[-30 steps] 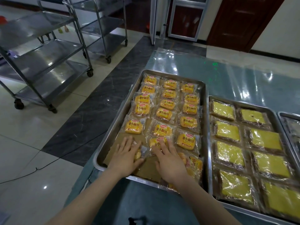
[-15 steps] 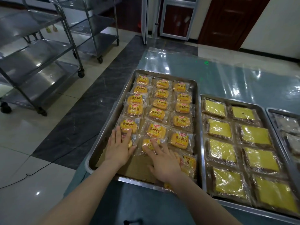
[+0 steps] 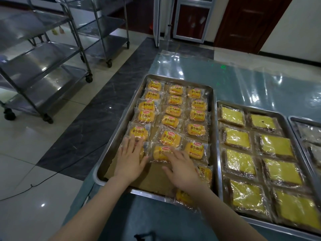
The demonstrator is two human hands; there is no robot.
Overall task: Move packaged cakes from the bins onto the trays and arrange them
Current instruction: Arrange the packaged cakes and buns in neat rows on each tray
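Glossy pale floor tiles (image 3: 26, 162) with a dark marbled strip (image 3: 97, 110) beside the surface (image 3: 243, 79), which is covered in shiny clear film; a black cable (image 3: 34, 185) trails over the tiles. Two wheeled steel shelf carts (image 3: 43, 66) stand at left. The far wall (image 3: 298, 28) is pale, with a dark wooden door (image 3: 246, 20) and a white-framed glass door (image 3: 191, 18).

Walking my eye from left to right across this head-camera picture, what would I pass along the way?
Steel shelf carts → tray of small orange-wrapped cakes → tray of yellow square cakes → third tray, cut off at the right edge.
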